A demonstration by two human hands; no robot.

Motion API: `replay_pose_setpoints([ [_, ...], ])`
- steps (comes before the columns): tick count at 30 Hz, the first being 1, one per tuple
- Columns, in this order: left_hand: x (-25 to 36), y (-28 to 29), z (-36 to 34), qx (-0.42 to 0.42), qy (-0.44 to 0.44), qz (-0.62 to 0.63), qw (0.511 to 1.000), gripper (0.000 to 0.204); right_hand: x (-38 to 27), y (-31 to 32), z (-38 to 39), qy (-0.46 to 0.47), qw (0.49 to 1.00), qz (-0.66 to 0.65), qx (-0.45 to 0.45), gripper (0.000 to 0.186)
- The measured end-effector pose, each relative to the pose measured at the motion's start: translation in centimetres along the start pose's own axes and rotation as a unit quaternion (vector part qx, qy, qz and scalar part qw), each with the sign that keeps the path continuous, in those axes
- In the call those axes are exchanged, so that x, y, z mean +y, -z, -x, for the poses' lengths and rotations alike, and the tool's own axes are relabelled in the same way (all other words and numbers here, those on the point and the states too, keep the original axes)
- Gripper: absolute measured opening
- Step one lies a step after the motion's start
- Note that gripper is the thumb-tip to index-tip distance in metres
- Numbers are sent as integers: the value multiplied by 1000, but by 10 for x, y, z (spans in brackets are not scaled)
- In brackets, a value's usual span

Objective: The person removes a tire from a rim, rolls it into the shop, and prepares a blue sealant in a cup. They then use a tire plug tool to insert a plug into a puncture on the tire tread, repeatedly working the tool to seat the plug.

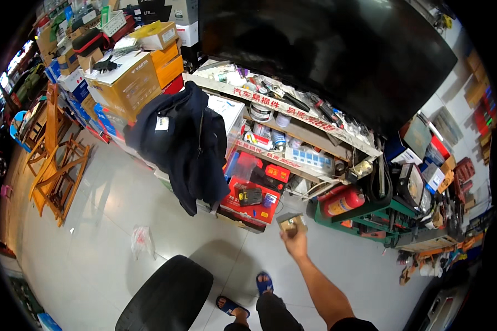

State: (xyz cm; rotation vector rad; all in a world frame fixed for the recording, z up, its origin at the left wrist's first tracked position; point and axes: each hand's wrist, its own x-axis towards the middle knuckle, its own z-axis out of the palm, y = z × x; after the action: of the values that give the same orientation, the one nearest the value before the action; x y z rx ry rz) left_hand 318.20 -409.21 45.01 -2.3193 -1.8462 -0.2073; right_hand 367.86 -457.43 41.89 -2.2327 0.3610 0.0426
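Observation:
My right hand (294,240) is closed on a small tan, boxy object (289,220), held out over the floor just in front of a low shelf unit. The object's details are too small to make out. Beyond it, red boxes or batteries (243,209) sit at the bottom of the shelving, with a dark device (250,196) on top. My left hand does not show.
A black tire (168,289) stands at my lower left. A dark jacket (179,143) hangs over stacked boxes. A wooden folding chair (55,165), plastic bag (142,241), large black screen (326,55), fire extinguisher (341,201) and green cart (359,223) surround me on the tiled floor.

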Motion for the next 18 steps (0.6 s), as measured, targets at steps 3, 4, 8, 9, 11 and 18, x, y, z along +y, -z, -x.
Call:
replay_pose_setpoints([
  [3,15,12,23,28,-60,-74,995,55,-55,-8,-83,65,996,-48,44,59],
  [4,20,12,26,21,-61,-73,995,55,-81,-10,-111,79,992,-77,64,62],
  [8,38,8,46,-8,-72,-68,995,59,-128,-27,-243,144,974,-74,161,68],
  [9,42,8,54,-19,-76,-68,995,61,-132,-32,-274,162,967,-52,187,69],
  [11,40,9,55,-55,-62,-61,995,64,-144,-42,-322,167,965,-10,202,71],
  [18,84,5,72,-36,-70,-212,974,67,-107,-80,-436,201,972,63,108,45],
])
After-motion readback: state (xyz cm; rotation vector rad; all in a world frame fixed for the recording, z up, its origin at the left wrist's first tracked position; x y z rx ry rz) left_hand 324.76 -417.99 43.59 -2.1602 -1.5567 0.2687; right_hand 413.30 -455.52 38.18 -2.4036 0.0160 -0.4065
